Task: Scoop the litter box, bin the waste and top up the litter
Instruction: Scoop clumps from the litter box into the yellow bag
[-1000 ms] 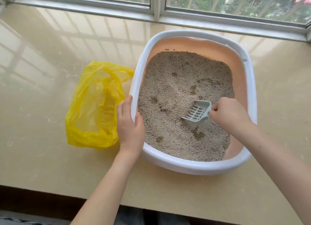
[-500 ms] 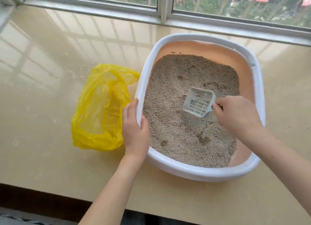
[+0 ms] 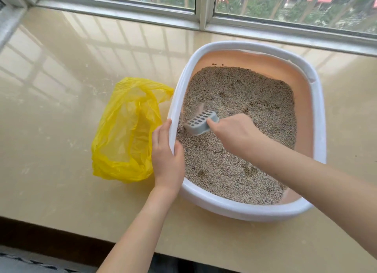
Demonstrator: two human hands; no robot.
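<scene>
A white-rimmed litter box [image 3: 318,113] with peach inner walls sits on a beige stone sill. It holds grey-beige litter [image 3: 244,101] with a few darker clumps. My left hand [image 3: 166,160] grips the box's left rim, fingers outside and thumb inside. My right hand [image 3: 234,134] holds the handle of a pale grey slotted scoop [image 3: 201,122]. The scoop is tilted, its mouth towards the left wall, with litter spilling off its tip. An open yellow plastic bag [image 3: 126,134] lies just left of the box.
The beige sill [image 3: 61,109] stretches left of the bag and in front of the box. A window frame [image 3: 204,17] runs along the back. The sill's dark front edge [image 3: 51,234] lies below my left forearm.
My right hand has carried the scoop from the middle of the litter to the left wall, next to my left hand. The scoop has tipped and litter falls from it. My left hand stays on the rim.
</scene>
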